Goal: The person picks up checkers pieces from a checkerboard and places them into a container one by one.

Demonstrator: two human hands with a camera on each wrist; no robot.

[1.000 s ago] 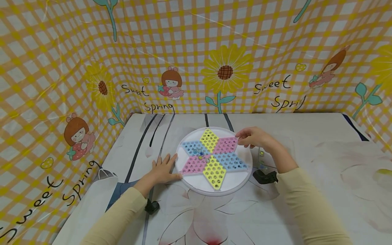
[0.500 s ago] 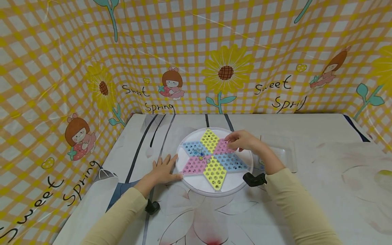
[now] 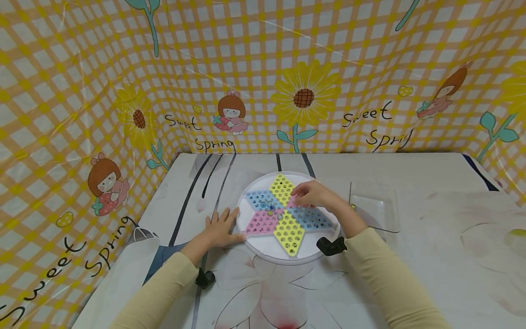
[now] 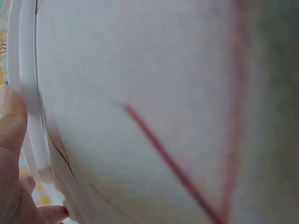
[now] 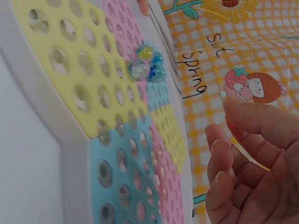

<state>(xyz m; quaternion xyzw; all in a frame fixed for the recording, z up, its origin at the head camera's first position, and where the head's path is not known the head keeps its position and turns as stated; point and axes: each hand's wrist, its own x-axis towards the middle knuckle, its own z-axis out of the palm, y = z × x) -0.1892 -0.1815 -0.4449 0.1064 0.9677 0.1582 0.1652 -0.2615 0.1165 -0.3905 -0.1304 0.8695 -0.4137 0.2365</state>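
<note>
A round white Chinese checkers board [image 3: 256, 244] bears a star of yellow, pink and blue perforated sections. A small cluster of glass marbles [image 5: 140, 69] sits near the star's centre. My left hand [image 3: 219, 228] lies with fingers spread at the board's left edge, the thumb right at the rim. In the left wrist view, part of it borders the white rim [image 4: 29, 79]. Over the pink far-right section, my right hand [image 3: 314, 194] has its fingers bent and thumb near the index finger. I cannot tell whether anything is between those fingertips.
A clear plastic tray [image 3: 384, 212] lies right of the board, partly behind the right forearm, with a yellowish marble [image 3: 353, 207] at its left side. Black wrist cameras [image 3: 330, 246] hang under both wrists. A checked cloth [image 3: 255, 55] rises behind the table.
My right hand has moved left from the board's right rim to over the pink section near the star's middle, uncovering more of the clear tray. My left hand stays in place.
</note>
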